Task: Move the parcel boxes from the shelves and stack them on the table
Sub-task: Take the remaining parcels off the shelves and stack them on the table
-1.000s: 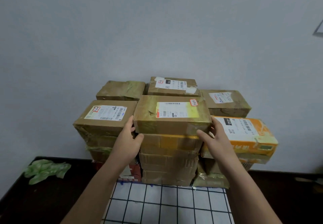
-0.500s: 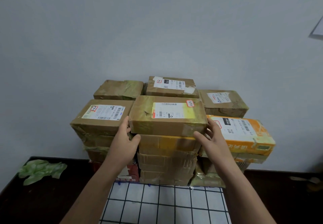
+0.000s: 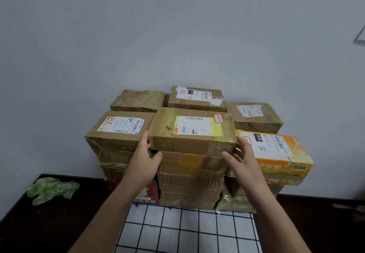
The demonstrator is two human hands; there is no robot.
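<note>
Box with the yellow label (image 3: pixel 192 132) sits on top of the middle pile, on the dark table (image 3: pixel 39 229) by the wall. Left hand (image 3: pixel 144 160) lies flat on its left end, thumb low by the bottom edge. Right hand (image 3: pixel 245 162) is at its right end, fingers straight and spread; I cannot tell if they touch. An orange box (image 3: pixel 276 150) lies just beside it. This looks like the putting-down step. Next, I think, both hands must let go gently, so the pile does not wobble, then fetch 1 more box.
</note>
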